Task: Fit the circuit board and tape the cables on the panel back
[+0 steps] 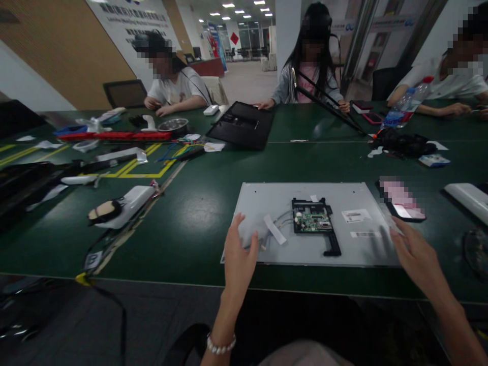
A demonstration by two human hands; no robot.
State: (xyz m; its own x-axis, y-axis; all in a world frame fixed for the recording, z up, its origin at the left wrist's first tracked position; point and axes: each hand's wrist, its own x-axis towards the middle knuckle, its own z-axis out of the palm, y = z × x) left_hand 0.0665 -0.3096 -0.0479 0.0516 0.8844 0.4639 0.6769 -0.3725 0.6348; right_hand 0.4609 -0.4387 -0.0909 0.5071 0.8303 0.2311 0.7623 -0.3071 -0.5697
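Note:
A flat grey display panel [274, 195] lies back side up on the green table in front of me. A black bracket [333, 244] with a green circuit board [310, 221] sits on it, grey cables running left under a strip of white tape [275, 230]. My left hand [240, 251] is over the panel's left edge, thumb and fingers apart, with nothing in it. At the right edge is my right hand [417, 251], fingers stretched toward the rim; whether they touch it is unclear.
A phone [402, 201] lies right of the panel. Across the table, a person holds a black frame [324, 101] beside a black back cover [242, 124]. A bottle [407, 107] stands at the far right. Tools and cables clutter the left, near a white device [131, 203].

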